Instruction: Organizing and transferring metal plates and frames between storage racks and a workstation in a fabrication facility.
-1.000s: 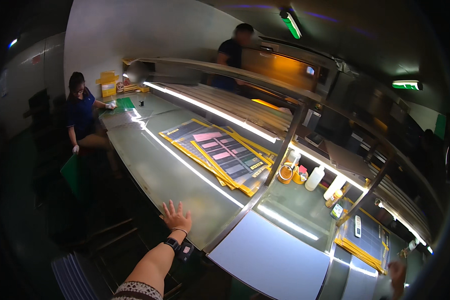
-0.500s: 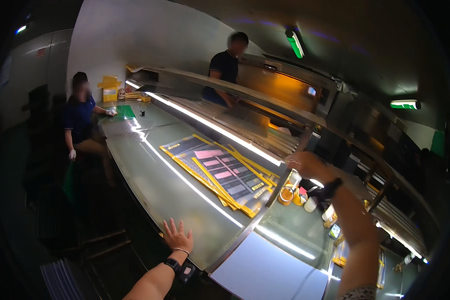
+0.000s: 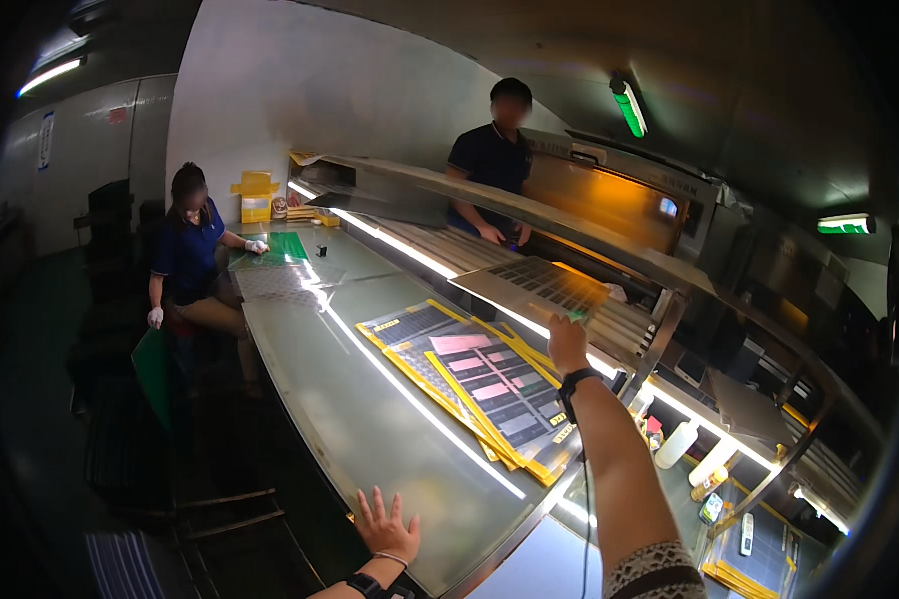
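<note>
My left hand (image 3: 387,531) lies flat with fingers spread on the near edge of the grey glass-like tabletop (image 3: 330,399). My right arm reaches forward over the table; my right hand (image 3: 569,344) is closed on the near edge of a thin rectangular panel (image 3: 529,285) with a grid pattern. That panel slopes out over the lit edge of the raised rack. Beneath my right arm's reach, dark patterned film sheets with yellow-taped borders (image 3: 489,384) lie overlapped on the tabletop, some areas pink.
Across the rack stands a co-worker (image 3: 491,165); another co-worker (image 3: 195,240) sits at the far left with green sheets (image 3: 288,247). White bottles (image 3: 677,444) stand on the right. A metal shelf rail (image 3: 529,215) and post (image 3: 659,339) edge the rack. A cord (image 3: 586,519) hangs beside my right forearm.
My right hand has moved left and forward, from above the bottles to the panel's edge. The panel now reaches out over the rack's lit edge. My left hand stays on the table.
</note>
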The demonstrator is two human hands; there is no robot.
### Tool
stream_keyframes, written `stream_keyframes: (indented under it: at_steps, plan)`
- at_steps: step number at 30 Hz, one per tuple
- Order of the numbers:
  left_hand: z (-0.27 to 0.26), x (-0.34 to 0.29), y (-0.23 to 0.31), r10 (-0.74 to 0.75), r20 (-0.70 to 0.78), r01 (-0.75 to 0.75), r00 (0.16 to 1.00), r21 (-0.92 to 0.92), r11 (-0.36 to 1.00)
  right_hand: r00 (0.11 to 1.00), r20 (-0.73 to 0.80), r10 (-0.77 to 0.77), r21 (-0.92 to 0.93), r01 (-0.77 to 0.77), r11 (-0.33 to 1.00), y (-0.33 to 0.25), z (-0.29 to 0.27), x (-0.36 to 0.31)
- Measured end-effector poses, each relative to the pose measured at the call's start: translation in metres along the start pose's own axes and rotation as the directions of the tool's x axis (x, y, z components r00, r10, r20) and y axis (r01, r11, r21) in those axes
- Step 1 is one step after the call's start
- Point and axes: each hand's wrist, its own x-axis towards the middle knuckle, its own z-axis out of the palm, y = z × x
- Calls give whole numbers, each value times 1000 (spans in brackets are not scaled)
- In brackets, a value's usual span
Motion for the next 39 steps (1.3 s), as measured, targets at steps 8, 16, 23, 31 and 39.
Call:
stream_keyframes:
  at_steps: [8, 16, 23, 31, 39]
  plan:
    - [20, 17, -52, -73, 291, 241, 954, -595, 767, 927, -232, -295, 448, 371, 813, -11, -143, -147]
    - [-173, 49, -74, 465, 377, 598, 801, -470, -650, 860, -209, -466, 563, 495, 661, -70, -173, -248]
    - [-91, -17, -143, 24, 648, 449, 761, -501, -740, 497, 350, -794, 679, 449, 581, -152, -129, -307]
    - [-81, -65, -135, -13, 647, 451, 762, -546, -706, 587, -8, -809, 841, 442, 313, -264, -198, -386]
    - [-89, -76, -117, -59, 551, 343, 832, -595, -727, 616, -5, -788, 875, 384, 294, -251, -189, -401]
